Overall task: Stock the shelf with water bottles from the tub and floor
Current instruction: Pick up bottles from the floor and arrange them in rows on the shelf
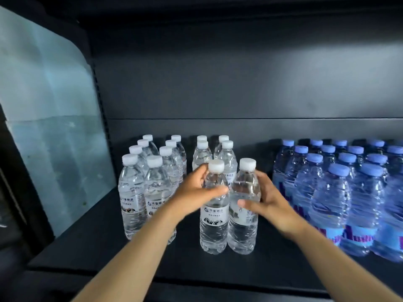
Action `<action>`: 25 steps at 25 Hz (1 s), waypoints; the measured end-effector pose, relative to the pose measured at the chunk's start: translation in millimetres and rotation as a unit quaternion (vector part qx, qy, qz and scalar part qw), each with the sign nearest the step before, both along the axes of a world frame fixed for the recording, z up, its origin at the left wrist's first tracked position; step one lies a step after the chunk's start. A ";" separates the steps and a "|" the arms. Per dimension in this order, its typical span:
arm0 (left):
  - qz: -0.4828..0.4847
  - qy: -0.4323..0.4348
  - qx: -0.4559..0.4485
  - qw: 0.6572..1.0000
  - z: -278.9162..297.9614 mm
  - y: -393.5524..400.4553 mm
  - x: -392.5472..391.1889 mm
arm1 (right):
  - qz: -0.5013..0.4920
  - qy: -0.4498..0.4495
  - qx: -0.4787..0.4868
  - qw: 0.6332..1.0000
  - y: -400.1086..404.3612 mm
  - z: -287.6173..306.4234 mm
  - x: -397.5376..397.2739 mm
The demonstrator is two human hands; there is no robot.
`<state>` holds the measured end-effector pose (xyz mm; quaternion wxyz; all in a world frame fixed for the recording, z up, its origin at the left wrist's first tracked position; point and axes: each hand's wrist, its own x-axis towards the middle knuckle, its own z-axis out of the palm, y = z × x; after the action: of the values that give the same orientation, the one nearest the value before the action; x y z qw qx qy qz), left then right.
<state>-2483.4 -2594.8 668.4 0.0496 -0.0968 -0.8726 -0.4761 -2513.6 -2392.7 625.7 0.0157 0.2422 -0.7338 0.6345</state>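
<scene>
Two clear water bottles with white caps stand side by side at the front middle of the dark shelf (pixel 109 253). My left hand (pixel 192 190) grips the left bottle (pixel 214 223) around its upper body, thumb across the front. My right hand (pixel 265 201) grips the right bottle (pixel 242 227) the same way from the right side. Both bottles stand upright on the shelf floor. Behind them stand more white-capped bottles (pixel 226 158) in two short rows. To the left, two longer rows of the same bottles (pixel 152 177) reach toward the back.
Several blue-tinted bottles with blue caps (pixel 340 192) fill the right part of the shelf. A pale bluish side panel (pixel 54 127) closes the shelf on the left. The dark back wall (pixel 239 83) rises behind. Bare shelf floor lies in front of the bottles.
</scene>
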 end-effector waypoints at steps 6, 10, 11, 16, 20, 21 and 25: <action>0.025 0.025 0.112 0.993 -42.2 -2.2 2.5 | 0.066 -0.009 -0.127 0.990 0.2 -28.9 11.4; 0.072 0.034 0.147 0.986 -87.3 9.7 13.9 | -0.038 -0.031 -0.098 0.994 -10.2 -61.2 21.7; 0.090 0.036 0.142 0.985 -101.1 12.7 14.7 | -0.085 -0.032 -0.081 0.993 -14.7 -71.2 23.2; 0.124 0.037 0.163 0.978 -125.2 10.7 1.1 | -0.056 -0.080 -0.118 0.988 -16.3 -77.8 19.7; 0.168 0.067 0.144 0.973 -129.7 12.5 -11.2 | -0.008 -0.088 -0.091 0.992 -27.3 -78.4 15.5; 0.184 0.076 0.131 0.971 -130.4 12.9 -14.8 | -0.007 -0.091 -0.090 0.992 -28.9 -78.0 12.6; 0.216 0.095 0.101 0.967 -124.6 14.3 -26.5 | 0.049 -0.122 -0.094 0.987 -22.9 -71.5 -7.5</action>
<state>-2509.9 -2580.5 543.8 0.2432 0.0546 -0.8114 -0.5287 -2521.1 -2415.6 554.1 -0.0824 0.1961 -0.6543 0.7257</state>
